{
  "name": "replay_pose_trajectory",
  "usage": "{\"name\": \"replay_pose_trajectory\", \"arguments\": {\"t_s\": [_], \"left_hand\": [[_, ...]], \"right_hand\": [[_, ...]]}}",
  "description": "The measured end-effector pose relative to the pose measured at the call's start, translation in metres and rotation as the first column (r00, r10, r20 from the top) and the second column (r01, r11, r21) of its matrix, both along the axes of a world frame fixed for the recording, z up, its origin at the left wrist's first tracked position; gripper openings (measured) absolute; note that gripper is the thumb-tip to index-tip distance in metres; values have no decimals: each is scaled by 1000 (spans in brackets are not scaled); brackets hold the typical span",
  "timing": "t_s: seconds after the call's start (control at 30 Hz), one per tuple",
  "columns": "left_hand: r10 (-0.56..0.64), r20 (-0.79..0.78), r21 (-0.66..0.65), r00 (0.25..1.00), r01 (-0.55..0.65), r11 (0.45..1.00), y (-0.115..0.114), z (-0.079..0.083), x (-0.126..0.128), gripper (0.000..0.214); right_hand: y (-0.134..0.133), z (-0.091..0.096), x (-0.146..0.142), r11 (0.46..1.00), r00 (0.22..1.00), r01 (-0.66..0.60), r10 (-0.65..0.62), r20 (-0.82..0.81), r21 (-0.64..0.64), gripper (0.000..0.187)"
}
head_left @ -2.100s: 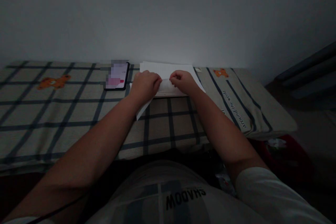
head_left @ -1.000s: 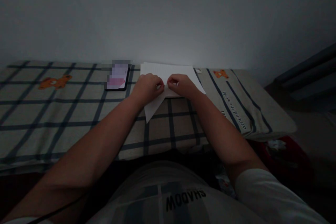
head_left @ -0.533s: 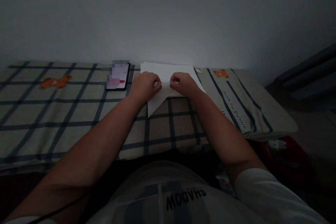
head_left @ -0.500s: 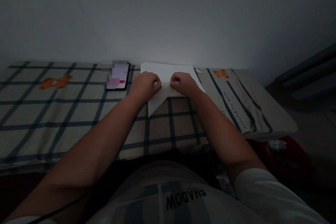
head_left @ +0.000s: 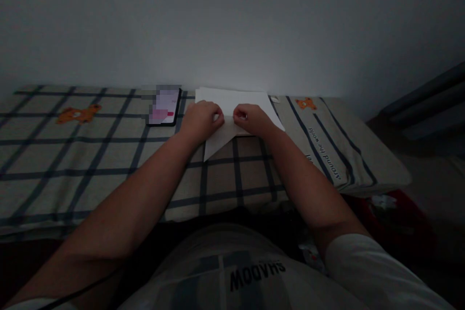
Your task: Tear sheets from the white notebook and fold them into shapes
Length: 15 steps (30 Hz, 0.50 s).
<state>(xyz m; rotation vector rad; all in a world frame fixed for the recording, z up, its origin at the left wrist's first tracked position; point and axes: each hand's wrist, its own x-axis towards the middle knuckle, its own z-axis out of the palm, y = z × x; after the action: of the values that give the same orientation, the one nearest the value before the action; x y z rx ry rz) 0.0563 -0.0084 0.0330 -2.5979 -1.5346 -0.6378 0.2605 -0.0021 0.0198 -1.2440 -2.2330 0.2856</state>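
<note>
Thumb and fingers of my left hand (head_left: 203, 118) pinch the upper edge of a folded sheet of paper (head_left: 220, 140). Just to its right, my right hand (head_left: 253, 120) pinches the same edge, with a small gap between the two hands. One pointed corner of the sheet hangs toward me, below my left hand. Under and behind the hands lies a stack of white paper (head_left: 232, 98). My fingers hide part of the folded sheet.
A phone (head_left: 165, 106) with a lit screen lies left of the paper. The checked tablecloth (head_left: 101, 155) covers the table, which meets a pale wall (head_left: 232, 24). A red bin (head_left: 403, 218) stands on the floor at right.
My right hand has shifted slightly left, closer to my left hand, along the paper's edge. My left hand stays almost where it was.
</note>
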Motion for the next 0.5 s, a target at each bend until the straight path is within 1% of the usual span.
{"name": "replay_pose_trajectory", "arguments": {"t_s": [0.1,0.2,0.33,0.5], "left_hand": [[28,62,2,998,-28,1000,3,0,-3,25],[58,109,-19,992,-57,998,4,1,-5,22],[104,173,-46,979,-97,994,5,0,-7,20],[155,261,-72,953,-141,987,10,-4,-11,20]], "right_hand": [[1,1,4,999,999,41,-41,-15,18,9],[1,3,6,996,996,85,-85,-31,10,7],[0,4,6,994,992,109,-109,-62,2,7],[1,5,6,992,985,121,-123,-121,-25,7]]}}
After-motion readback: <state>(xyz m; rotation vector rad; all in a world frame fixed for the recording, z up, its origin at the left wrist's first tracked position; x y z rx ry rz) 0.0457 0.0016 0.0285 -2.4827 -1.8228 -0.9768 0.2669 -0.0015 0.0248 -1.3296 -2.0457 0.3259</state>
